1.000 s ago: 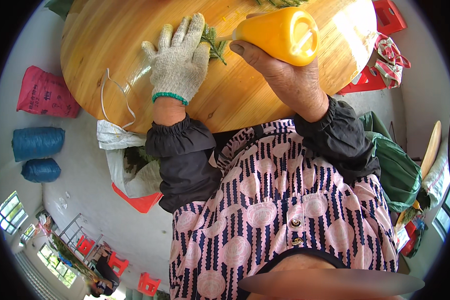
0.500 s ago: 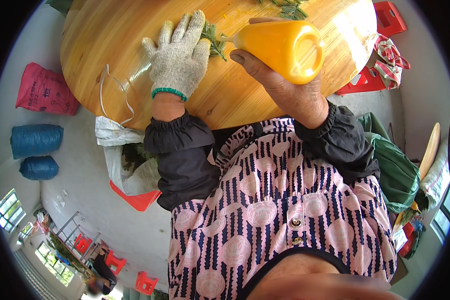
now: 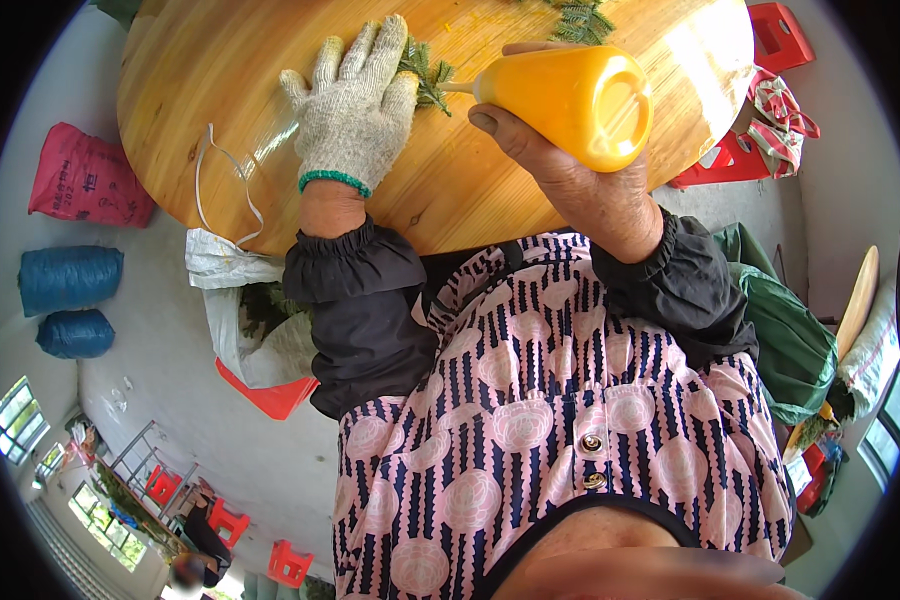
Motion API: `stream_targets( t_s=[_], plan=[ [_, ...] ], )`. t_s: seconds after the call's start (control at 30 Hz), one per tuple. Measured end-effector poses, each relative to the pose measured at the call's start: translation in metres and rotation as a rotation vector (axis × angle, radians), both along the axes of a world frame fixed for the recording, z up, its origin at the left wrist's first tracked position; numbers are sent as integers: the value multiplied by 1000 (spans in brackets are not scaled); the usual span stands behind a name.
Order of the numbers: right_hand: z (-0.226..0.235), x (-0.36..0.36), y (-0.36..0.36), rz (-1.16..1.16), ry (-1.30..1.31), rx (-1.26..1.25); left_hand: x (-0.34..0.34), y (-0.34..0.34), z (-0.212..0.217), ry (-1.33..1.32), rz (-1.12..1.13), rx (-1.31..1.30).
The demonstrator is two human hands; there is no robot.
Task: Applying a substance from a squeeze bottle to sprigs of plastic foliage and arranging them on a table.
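Head view: the yellow bottle (image 3: 565, 95) lies along the right hand (image 3: 595, 195), which is wrapped around it, the thumb on its near side and a finger on its far side. Its long axis runs roughly left to right, with the base at the right and the thin nozzle (image 3: 457, 87) pointing left. Just left of the bottle, at the nozzle's tip, is the green sprig (image 3: 432, 78); whether tip and needles touch, I cannot tell. The gloved left hand (image 3: 355, 120), farther left of the bottle, is nearer the sprig: palm down, fingers outstretched and a little fanned, thumb against the needles. Any grip underneath is hidden.

Beneath the bottle spreads a round wooden table (image 3: 470, 190), glossy, with a bright glare patch to the bottle's right. A second sprig (image 3: 582, 22) lies beyond the bottle. Well left of the bottle, off the table, are a pink sack (image 3: 88, 178) and two blue sacks (image 3: 70, 280); well right of it, a red stool (image 3: 782, 38). Far to the bottle's lower left, another person (image 3: 205, 540) bends near a metal rack.
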State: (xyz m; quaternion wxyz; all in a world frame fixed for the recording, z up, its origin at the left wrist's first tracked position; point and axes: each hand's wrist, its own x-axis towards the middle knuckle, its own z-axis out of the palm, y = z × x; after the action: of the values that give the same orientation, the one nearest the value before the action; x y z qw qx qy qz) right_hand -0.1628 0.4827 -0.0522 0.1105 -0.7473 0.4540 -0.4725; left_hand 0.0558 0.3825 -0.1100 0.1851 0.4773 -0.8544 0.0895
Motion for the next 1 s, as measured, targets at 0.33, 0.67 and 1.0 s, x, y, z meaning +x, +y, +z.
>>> stream_targets(
  t_s=[0.33,0.67,1.0],
  plan=[
    [13,3,10,-59,58,-70,4,-2,-1,-37,9,8],
    [15,1,19,-96,-56,45,-6,7,26,9,15,138],
    [13,1,31,-141,-8,90,21,-6,-1,-8,-59,-17]
  ],
)
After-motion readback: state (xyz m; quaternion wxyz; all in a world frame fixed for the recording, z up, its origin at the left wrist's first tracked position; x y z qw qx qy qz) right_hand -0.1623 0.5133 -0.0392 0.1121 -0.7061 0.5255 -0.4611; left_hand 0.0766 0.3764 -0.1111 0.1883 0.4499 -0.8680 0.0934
